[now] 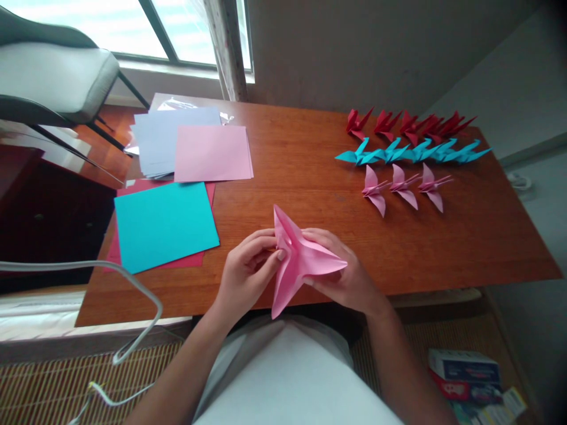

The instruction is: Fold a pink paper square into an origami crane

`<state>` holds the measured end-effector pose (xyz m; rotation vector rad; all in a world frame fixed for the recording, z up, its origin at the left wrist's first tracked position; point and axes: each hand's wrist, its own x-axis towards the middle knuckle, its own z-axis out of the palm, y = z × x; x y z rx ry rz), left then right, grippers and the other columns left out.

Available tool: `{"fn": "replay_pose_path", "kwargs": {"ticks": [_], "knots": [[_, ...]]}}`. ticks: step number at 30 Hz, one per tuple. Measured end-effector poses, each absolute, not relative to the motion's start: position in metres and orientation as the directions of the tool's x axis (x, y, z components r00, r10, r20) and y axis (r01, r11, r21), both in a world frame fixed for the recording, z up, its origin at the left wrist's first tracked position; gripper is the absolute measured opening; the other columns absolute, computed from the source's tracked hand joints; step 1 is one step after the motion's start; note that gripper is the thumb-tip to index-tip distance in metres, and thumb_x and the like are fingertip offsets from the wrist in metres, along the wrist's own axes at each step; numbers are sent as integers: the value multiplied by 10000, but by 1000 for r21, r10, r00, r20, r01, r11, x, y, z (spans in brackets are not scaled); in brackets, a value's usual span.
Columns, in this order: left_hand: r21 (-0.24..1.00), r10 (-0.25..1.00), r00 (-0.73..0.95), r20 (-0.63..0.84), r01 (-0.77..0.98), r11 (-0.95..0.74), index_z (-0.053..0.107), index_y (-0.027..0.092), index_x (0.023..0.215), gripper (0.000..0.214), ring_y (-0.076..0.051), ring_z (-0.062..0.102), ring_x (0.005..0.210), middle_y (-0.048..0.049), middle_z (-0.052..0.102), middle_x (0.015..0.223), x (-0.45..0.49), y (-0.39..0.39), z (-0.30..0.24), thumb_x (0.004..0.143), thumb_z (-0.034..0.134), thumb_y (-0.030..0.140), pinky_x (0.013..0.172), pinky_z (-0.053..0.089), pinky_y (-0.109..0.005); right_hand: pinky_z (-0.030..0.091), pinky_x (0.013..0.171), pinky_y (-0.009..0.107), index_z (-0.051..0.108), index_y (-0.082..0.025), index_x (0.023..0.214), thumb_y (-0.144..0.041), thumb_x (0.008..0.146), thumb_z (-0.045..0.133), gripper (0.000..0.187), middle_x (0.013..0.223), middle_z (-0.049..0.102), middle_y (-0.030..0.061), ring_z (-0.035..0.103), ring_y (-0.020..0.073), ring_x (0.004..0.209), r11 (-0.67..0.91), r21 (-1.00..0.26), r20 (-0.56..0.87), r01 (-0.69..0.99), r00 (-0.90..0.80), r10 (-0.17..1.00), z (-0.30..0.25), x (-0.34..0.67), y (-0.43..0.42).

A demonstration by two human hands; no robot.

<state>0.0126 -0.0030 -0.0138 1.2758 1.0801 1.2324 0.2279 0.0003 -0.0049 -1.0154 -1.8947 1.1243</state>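
A half-folded pink paper figure (297,260) with pointed flaps is held above the near edge of the wooden table (310,177). My left hand (248,271) pinches its left side, fingers closed on the paper. My right hand (348,274) grips the right flap from below and behind, fingers closed too. Finished paper cranes lie at the far right: a row of red ones (410,125), a row of teal ones (414,152) and three pink ones (405,188).
Flat paper stacks lie on the left: lavender (168,139), pink (212,153), teal (165,224) over a red sheet (116,251). A grey chair (53,71) stands beyond the table's left end. A white cable (137,295) loops at lower left; small boxes (469,372) lie on the floor.
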Motion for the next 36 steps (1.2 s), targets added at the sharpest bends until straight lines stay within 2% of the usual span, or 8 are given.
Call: {"fn": "replay_pose_path", "kwargs": {"ticks": [3, 6, 12, 19, 25, 28, 33, 36], "knots": [[994, 994, 89, 59, -95, -50, 766, 177, 963, 91, -202, 691, 1007, -106, 709, 1093, 14, -3, -14, 893, 740, 228, 832, 591, -261, 479, 1139, 446, 560, -301, 1392, -306, 872, 775, 562, 1379, 641, 80, 597, 254, 1304, 317, -902, 186, 292, -401, 897, -7, 225, 1], [993, 991, 122, 49, -112, -35, 762, 192, 1011, 123, -183, 685, 970, -92, 691, 1085, 13, -4, -17, 892, 742, 214, 802, 587, -241, 484, 1133, 431, 563, -300, 1390, -303, 864, 785, 570, 1371, 649, 74, 604, 247, 1295, 317, -901, 187, 297, -394, 900, -7, 225, 1], [986, 987, 158, -13, -160, 39, 733, 179, 1128, 254, -208, 691, 1031, -126, 692, 1197, 12, -5, -21, 882, 759, 233, 887, 594, -293, 483, 1132, 448, 553, -312, 1405, -336, 884, 761, 561, 1377, 627, 80, 590, 261, 1301, 303, -890, 164, 342, -380, 910, -9, 226, 2], [980, 982, 186, -37, -188, 72, 685, 188, 1237, 364, -201, 701, 1049, -123, 698, 1201, 12, -5, -20, 883, 760, 219, 935, 596, -299, 558, 969, 389, 584, -319, 1388, -357, 904, 737, 509, 1223, 658, 72, 649, 245, 1135, 273, -879, 133, 390, -349, 928, -10, 229, 3], [987, 970, 243, 14, -160, 26, 672, 209, 1283, 394, -200, 698, 1074, -123, 676, 1238, 8, -5, -22, 895, 741, 195, 938, 597, -289, 552, 893, 343, 677, -300, 1238, -313, 918, 728, 324, 1115, 712, 42, 681, 215, 1043, 285, -884, 161, 371, -331, 930, -9, 229, 5], [993, 963, 265, 36, -121, -4, 683, 202, 1268, 370, -215, 691, 1086, -130, 673, 1230, 7, -5, -22, 901, 733, 204, 946, 600, -308, 551, 893, 351, 723, -301, 1150, -334, 917, 730, 236, 1066, 679, 43, 671, 208, 1012, 278, -880, 173, 386, -284, 943, -8, 229, 5], [997, 961, 266, 77, -36, -70, 724, 183, 1141, 225, -239, 673, 1122, -145, 639, 1248, 8, -4, -18, 919, 707, 213, 924, 606, -322, 512, 1042, 395, 737, -284, 1056, -290, 901, 746, 155, 1229, 670, 61, 637, 233, 1191, 301, -882, 208, 363, -272, 939, -7, 229, 5], [993, 949, 297, 101, 24, -114, 729, 183, 1111, 193, -236, 675, 1107, -139, 657, 1202, 8, -4, -17, 920, 704, 201, 915, 598, -322, 534, 988, 362, 718, -274, 1050, -245, 914, 728, 140, 1145, 732, 40, 685, 206, 1096, 289, -902, 184, 320, -319, 929, -6, 228, 5]]}}
